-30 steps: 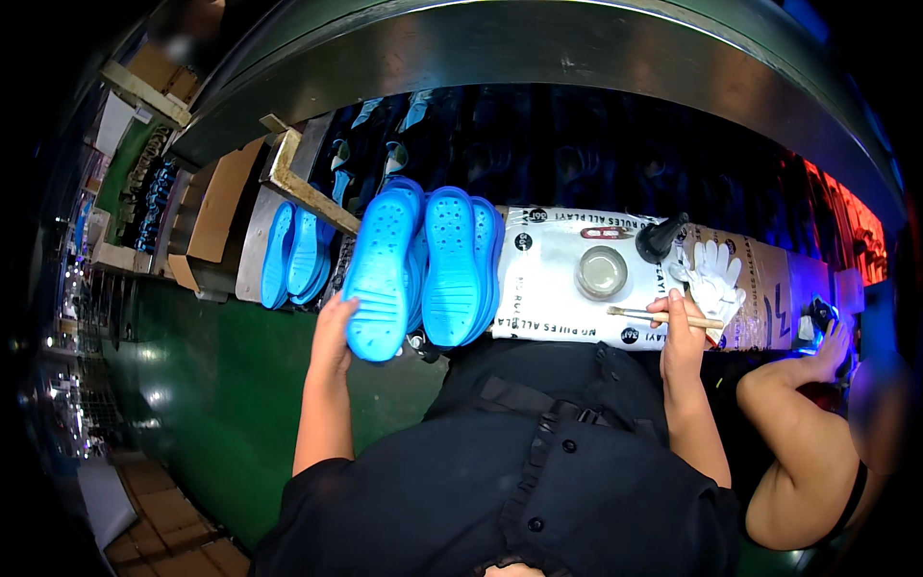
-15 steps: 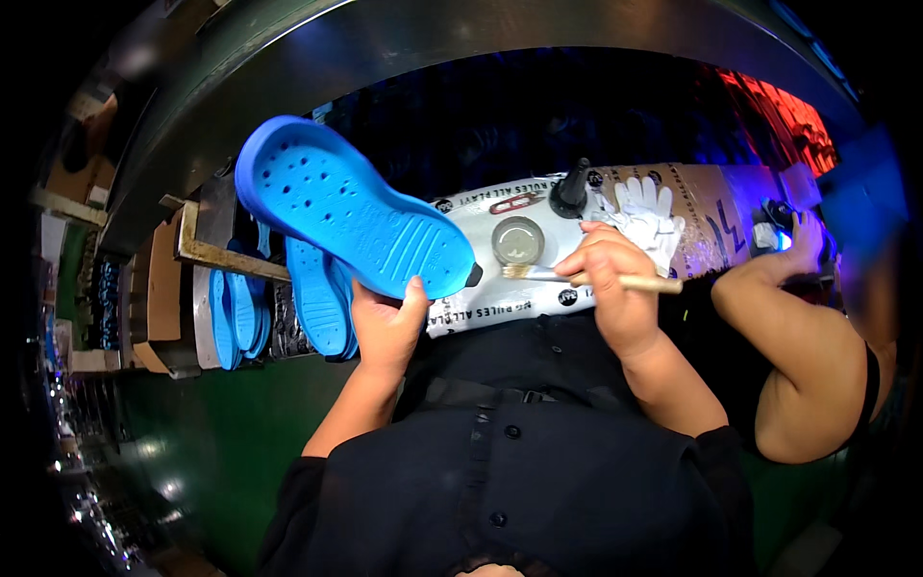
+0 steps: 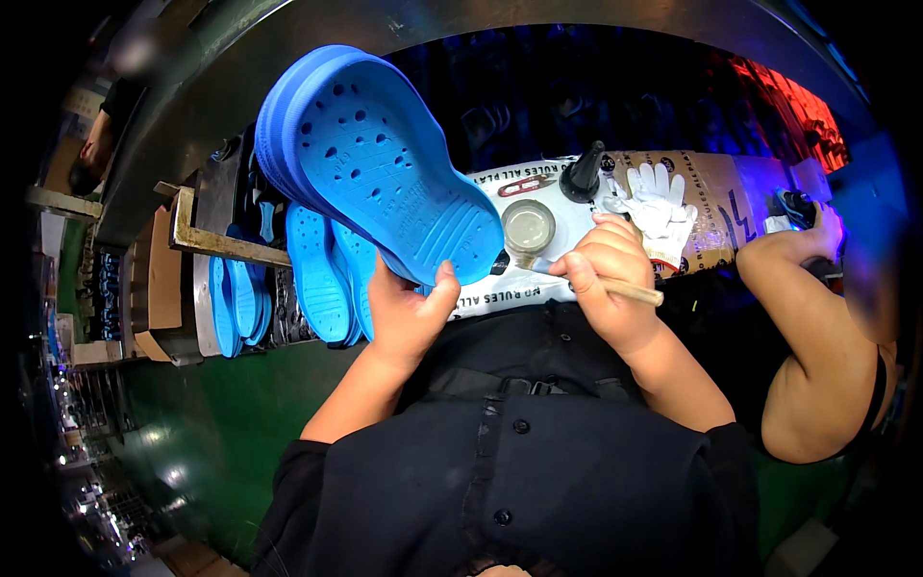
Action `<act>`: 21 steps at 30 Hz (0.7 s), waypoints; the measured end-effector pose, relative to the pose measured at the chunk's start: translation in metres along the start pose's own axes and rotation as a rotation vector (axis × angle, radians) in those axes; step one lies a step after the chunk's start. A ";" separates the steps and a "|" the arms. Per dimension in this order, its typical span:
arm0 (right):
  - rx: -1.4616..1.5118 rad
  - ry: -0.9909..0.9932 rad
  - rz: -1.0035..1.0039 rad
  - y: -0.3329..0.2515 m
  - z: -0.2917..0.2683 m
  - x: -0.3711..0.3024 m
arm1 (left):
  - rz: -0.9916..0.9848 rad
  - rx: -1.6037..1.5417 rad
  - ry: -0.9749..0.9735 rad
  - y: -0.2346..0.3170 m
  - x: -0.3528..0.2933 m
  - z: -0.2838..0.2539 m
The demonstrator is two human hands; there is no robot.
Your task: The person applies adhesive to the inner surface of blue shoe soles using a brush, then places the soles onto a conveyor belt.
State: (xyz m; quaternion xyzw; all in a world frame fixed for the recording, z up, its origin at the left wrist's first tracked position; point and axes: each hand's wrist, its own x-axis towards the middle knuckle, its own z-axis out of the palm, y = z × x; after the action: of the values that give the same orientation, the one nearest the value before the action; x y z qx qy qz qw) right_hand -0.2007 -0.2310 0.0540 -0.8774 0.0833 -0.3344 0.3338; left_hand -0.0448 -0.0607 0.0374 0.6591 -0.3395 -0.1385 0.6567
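The left hand (image 3: 409, 313) is raised on a bent forearm, its thumb up and fingers hidden behind what they clamp. The right hand (image 3: 606, 274) is curled in a loose fist, knuckles upward, thumb and forefinger pinched together on a thin stick. Both forearms rise bare from dark sleeves.

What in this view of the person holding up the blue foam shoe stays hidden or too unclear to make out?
- Head view: the tip of the thin wooden brush is masked by the right hand.
- The contents of the small round jar are too small and glary to tell.
- The other side of the blue foam clog, gripped by the left hand, faces away.
- The co-worker's hand blurs at the rim.
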 end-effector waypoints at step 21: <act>0.085 0.000 -0.101 -0.003 0.005 0.000 | 0.041 -0.035 0.047 -0.004 0.001 -0.006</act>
State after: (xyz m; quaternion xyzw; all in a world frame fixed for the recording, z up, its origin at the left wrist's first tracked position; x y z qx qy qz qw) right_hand -0.1982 -0.2265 0.0528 -0.8655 0.0248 -0.3540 0.3535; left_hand -0.0393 -0.0567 0.0344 0.6436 -0.3349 -0.1150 0.6785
